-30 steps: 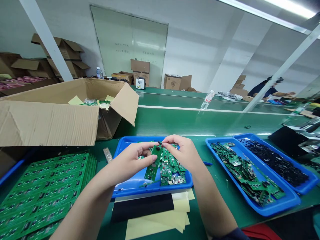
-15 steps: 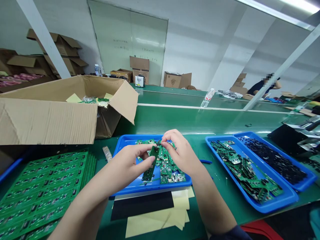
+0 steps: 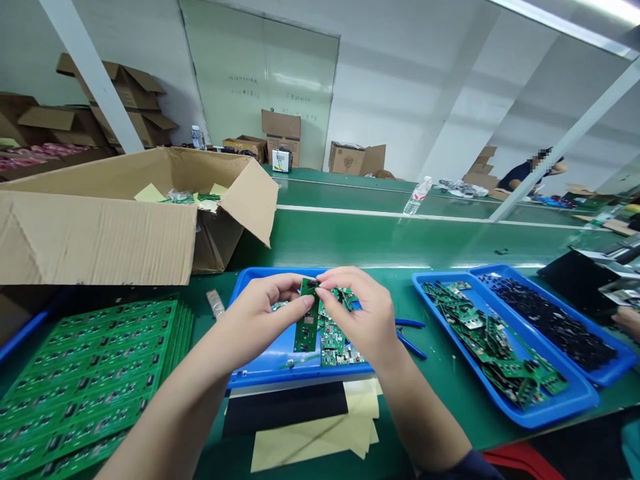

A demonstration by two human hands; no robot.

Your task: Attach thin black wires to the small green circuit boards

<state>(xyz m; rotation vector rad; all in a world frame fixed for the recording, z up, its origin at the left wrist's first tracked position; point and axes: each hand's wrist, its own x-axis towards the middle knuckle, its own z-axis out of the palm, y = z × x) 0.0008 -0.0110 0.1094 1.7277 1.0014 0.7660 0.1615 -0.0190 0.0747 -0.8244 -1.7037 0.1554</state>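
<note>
A narrow green circuit board (image 3: 306,327) stands tilted between the hands, over the blue tray, a small dark component at its top end. The left hand (image 3: 255,320) grasps its side between thumb and fingers while the right hand (image 3: 357,313) pinches the top end, together keeping it raised above the loose boards (image 3: 335,337) in the blue tray (image 3: 239,287). Blue-handled cutters (image 3: 410,340) lie just right of the right hand.

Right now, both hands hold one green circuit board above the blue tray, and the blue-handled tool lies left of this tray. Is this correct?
No: the head view shows the blue-handled tool to the right of the blue tray, not left. The rest is right: the left hand and right hand hold the green circuit board above it.
</note>
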